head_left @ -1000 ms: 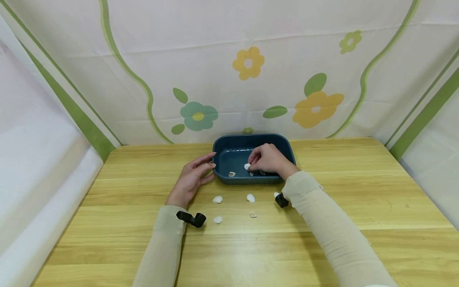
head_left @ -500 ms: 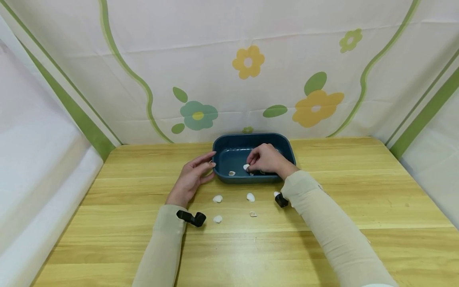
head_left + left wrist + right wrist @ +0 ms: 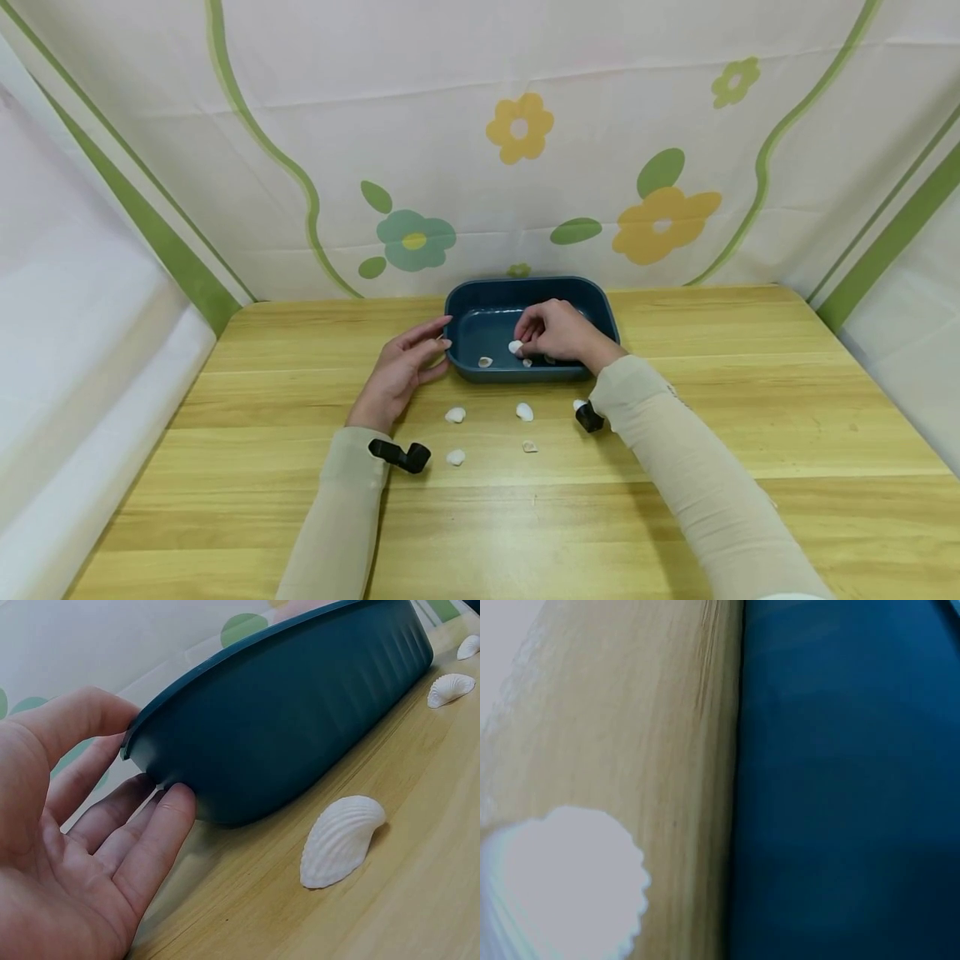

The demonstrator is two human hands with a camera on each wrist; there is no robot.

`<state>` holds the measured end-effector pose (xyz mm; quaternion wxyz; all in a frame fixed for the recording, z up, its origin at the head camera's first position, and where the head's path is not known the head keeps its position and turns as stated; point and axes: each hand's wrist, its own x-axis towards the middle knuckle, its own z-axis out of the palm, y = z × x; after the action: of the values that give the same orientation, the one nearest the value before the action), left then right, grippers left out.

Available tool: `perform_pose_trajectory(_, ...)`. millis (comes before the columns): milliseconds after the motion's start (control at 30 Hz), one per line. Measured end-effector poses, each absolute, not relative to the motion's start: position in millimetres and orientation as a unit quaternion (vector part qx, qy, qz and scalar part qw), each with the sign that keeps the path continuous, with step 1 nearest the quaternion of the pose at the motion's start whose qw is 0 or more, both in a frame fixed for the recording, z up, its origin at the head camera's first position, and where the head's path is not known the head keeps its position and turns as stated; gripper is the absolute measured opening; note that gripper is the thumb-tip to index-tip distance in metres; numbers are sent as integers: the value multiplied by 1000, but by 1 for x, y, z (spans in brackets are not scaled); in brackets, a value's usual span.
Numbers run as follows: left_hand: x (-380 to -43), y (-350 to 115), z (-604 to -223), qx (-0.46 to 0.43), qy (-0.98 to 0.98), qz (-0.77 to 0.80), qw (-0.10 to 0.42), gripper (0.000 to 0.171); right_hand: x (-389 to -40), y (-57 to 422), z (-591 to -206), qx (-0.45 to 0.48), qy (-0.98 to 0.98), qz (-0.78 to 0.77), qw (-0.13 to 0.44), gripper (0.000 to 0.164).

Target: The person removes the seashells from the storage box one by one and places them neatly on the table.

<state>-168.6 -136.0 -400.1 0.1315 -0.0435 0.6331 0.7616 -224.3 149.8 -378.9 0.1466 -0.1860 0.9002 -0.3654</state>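
Observation:
A dark blue-green rectangular basin (image 3: 480, 377) stands at the back of the wooden table. Inside it, my right hand (image 3: 564, 333) pinches a white seashell (image 3: 515, 347) between thumb and fingers. Other small shells lie in the basin near its front wall, one shell (image 3: 485, 362) at the left and others partly hidden by the right hand. My left hand (image 3: 397, 371) touches the basin's left end with its fingers extended, as the left wrist view shows. In the right wrist view only the basin's wall (image 3: 847, 780) and a shell (image 3: 570, 885) on the table appear; the hand is out of that frame.
Several white shells lie on the table before the basin: a ribbed shell (image 3: 455, 415), a shell (image 3: 524, 412), a shell (image 3: 455, 457), a small brownish shell (image 3: 530, 447), and one partly behind the right wrist camera (image 3: 589, 417). A flowered curtain (image 3: 517, 192) hangs behind.
The right hand stays inside the basin, and the shell in its fingers has shifted very slightly. The left hand has kept its place at the basin's left end.

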Motion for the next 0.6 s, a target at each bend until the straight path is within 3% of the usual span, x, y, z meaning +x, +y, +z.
perform_pose_trajectory(600, -168, -136, -400, -38, 636, 759, 133, 50, -224, 152, -378, -204, 887, -387, 148, 9)
